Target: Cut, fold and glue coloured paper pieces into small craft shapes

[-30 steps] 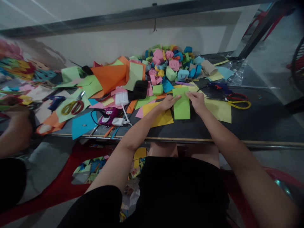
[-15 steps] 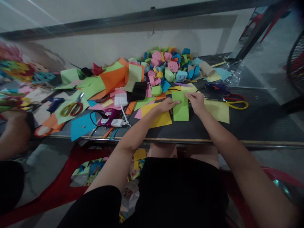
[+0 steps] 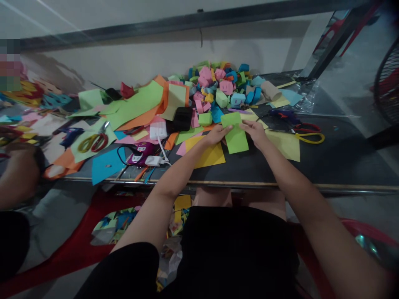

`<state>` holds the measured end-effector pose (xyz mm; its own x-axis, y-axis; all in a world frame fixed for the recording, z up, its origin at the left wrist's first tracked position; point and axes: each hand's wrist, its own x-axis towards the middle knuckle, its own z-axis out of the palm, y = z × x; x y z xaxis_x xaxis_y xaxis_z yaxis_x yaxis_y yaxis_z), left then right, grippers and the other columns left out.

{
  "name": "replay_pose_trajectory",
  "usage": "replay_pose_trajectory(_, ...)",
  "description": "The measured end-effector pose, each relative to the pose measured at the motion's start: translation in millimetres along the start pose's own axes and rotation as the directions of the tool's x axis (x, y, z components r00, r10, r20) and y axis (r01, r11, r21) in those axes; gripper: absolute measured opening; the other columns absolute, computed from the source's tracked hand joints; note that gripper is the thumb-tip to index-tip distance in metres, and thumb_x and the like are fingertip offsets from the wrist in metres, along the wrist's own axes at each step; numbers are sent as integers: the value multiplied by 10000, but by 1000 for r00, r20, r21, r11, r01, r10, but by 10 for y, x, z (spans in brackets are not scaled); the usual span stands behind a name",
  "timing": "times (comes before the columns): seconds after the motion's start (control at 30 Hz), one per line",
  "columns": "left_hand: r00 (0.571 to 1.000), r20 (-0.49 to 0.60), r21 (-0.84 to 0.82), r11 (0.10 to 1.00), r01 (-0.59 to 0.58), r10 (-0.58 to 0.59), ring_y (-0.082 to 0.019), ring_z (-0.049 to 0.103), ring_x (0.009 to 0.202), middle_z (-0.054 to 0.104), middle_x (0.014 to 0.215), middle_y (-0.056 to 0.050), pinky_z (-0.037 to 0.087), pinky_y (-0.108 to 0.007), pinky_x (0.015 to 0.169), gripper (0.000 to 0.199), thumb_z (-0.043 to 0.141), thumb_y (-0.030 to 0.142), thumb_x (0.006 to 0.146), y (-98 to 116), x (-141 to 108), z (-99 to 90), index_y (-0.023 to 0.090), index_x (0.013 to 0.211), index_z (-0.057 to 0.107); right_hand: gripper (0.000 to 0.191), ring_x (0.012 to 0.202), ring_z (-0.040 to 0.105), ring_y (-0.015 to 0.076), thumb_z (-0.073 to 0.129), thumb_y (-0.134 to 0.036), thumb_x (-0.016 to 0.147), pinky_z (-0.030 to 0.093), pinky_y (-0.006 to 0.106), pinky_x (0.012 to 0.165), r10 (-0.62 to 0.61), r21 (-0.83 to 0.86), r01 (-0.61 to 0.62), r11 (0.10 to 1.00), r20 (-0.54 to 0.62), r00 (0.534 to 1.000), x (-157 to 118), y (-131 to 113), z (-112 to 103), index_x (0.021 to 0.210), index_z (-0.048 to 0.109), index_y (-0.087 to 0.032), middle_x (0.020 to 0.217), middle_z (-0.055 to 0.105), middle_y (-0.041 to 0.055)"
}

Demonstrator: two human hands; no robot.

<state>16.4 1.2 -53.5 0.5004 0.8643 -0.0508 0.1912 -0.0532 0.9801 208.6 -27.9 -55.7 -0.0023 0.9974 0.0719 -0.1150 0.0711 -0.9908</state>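
A bright green paper sheet is held tilted between my hands, just above the dark tabletop. On its left edge my left hand is closed, thumb over the front and the other fingers behind. My right hand pinches the opposite edge near the top. Under my left wrist lies a yellow paper sheet. A pale yellow sheet rests beside my right forearm. Just beyond the green paper sits a small green folded paper piece.
A heap of colourful folded paper pieces stands against the wall. Scissors with red and yellow handles lie at right, another pair of scissors at left. A purple power strip has cables. At far left is a co-worker's arm.
The green paper has turned so its top leans left, and its lower edge has lifted a little. My right hand has shifted slightly down along its edge.
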Motion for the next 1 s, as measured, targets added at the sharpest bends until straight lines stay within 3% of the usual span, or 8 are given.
replay_pose_trajectory(0.1,997,-73,-33,999,-13,11,-109,589,472,663,594,-41,505,-234,486,498,703,608,873,-11,31,-45,128,750,657,334,700,697,181,930,-448,596,598,321,708,35,-77,-33,996,29,999,-8,9,-3,671,744,-181,698,737,26)
replay_pose_trajectory(0.23,998,-11,-61,996,-66,66,-92,598,486,689,658,-4,486,-207,489,426,860,468,770,-68,75,-93,144,991,692,303,734,715,192,909,-442,635,609,330,737,8,-75,-12,997,-49,999,25,26,-18,689,755,-187,698,748,17)
replay_pose_trajectory(0.47,976,-127,-213,956,-201,177,-120,618,578,599,593,20,523,-250,611,351,860,480,767,-184,148,-153,175,817,692,291,606,682,171,842,-381,702,583,319,581,100,-4,-100,995,46,994,25,17,-41,936,811,-210,748,762,21)
replay_pose_trajectory(0.7,983,-73,-344,921,-183,168,-177,682,763,722,806,-45,518,-276,668,294,787,470,794,-135,125,-166,178,780,750,61,511,560,102,694,-234,714,535,264,524,57,32,-58,998,29,998,1,-25,-49,694,734,-192,619,642,-16)
replay_pose_trajectory(0.8,973,-111,-282,933,-225,201,-157,635,732,693,764,-43,494,-278,690,343,755,493,825,-128,123,-163,157,757,746,102,556,612,119,680,-279,754,540,246,508,61,46,-63,997,41,997,16,-41,-55,768,732,-192,658,665,-6)
replay_pose_trajectory(0.93,924,-240,-93,940,-327,298,-108,559,667,667,758,-10,438,-251,650,307,863,438,747,-186,158,-148,179,877,763,320,601,688,149,777,-320,786,576,256,525,94,-25,-93,995,37,995,31,-24,-48,1084,725,-215,756,739,13)
replay_pose_trajectory(1.0,900,-305,-40,940,-340,313,-93,503,586,575,639,25,402,-244,594,306,863,431,758,-231,184,-154,197,926,762,291,606,710,160,820,-328,790,580,250,525,156,-89,-151,985,55,986,39,3,-48,1024,727,-182,766,757,57)
